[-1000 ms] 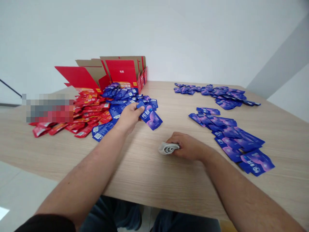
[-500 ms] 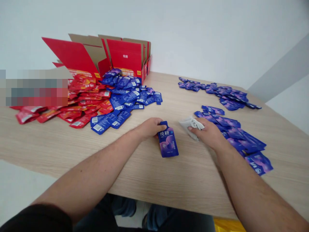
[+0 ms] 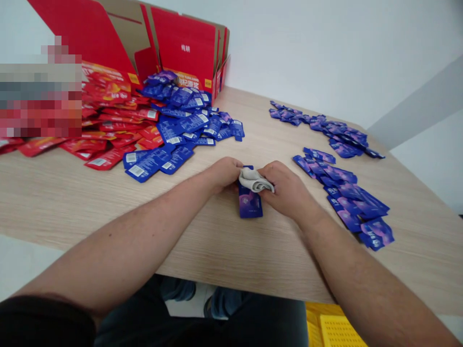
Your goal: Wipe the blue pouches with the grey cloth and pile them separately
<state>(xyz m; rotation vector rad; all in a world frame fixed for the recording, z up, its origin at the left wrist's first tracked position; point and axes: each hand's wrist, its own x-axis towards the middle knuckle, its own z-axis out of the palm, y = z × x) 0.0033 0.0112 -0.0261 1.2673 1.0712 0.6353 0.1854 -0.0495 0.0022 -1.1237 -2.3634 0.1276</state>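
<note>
A blue-purple pouch (image 3: 250, 206) is gripped near its top by my left hand (image 3: 227, 174), front face up above the table. My right hand (image 3: 285, 188) is closed on a folded white cloth (image 3: 255, 180), which lies across the upper part of that pouch and covers its lettering. To the left, a heap of blue pouches (image 3: 184, 123) shows mostly backs with barcodes. On the right side, more purple pouches (image 3: 342, 193) lie face up in an overlapping row near my right forearm.
Red cardboard boxes (image 3: 184, 43) stand open at the back left behind a pile of red pouches (image 3: 119, 125). Another line of purple pouches (image 3: 321, 125) lies at the back right. Below the table's front edge (image 3: 231, 288) is a yellow basket (image 3: 342, 332).
My right hand has moved left, bringing the cloth from beside the pouch onto its upper face. My left hand still holds the pouch. The view has tilted downward.
</note>
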